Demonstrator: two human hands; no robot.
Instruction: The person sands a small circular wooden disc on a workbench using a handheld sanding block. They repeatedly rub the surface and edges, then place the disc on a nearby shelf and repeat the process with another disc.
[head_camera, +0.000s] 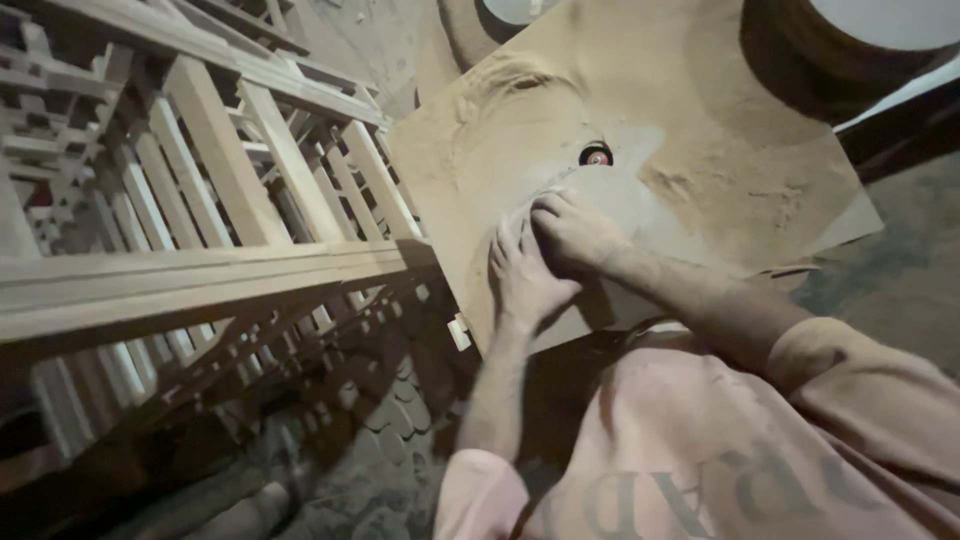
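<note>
Centrally, we see both hands pressing a small pale workpiece onto the sawdust-covered table, just below a small round cutter at frame centre. The risk, in our judgement: a slip forward on loose dust would carry fingertips into it. Our right hand lies curled over the piece, fingers together; our left hand lies flat beside it, fingers slightly spread. Wooden frames fill the left.
</note>
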